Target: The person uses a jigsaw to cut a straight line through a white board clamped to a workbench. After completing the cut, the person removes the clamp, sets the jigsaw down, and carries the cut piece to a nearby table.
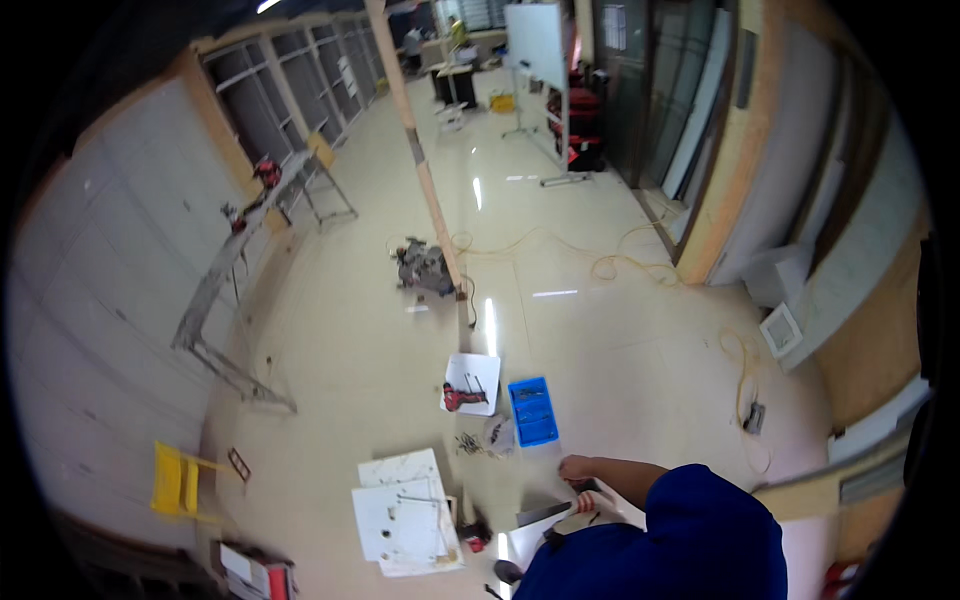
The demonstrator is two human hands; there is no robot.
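Observation:
My right hand [575,468] reaches out from a blue sleeve at the lower right. Its fingers look curled, and what they hold, if anything, is too small to make out. Just beyond it lies a blue divided tray [532,412] with small dark parts inside. Close below the hand are a red-and-white striped thing [587,501] and a grey flat piece [543,515], both partly hidden by my body. My left hand does not show. A red cordless drill [463,398] rests on a white board [484,370], beside a greyish bag [498,434] and loose metal pieces [467,443].
White panels [400,515] are stacked to the left, next to a red-and-black power tool [476,536]. A wooden post [420,170] rises beside grey machinery [424,268]. Yellow cable [610,265] crosses the floor. A long trestle [225,270] and yellow stool [176,480] stand left.

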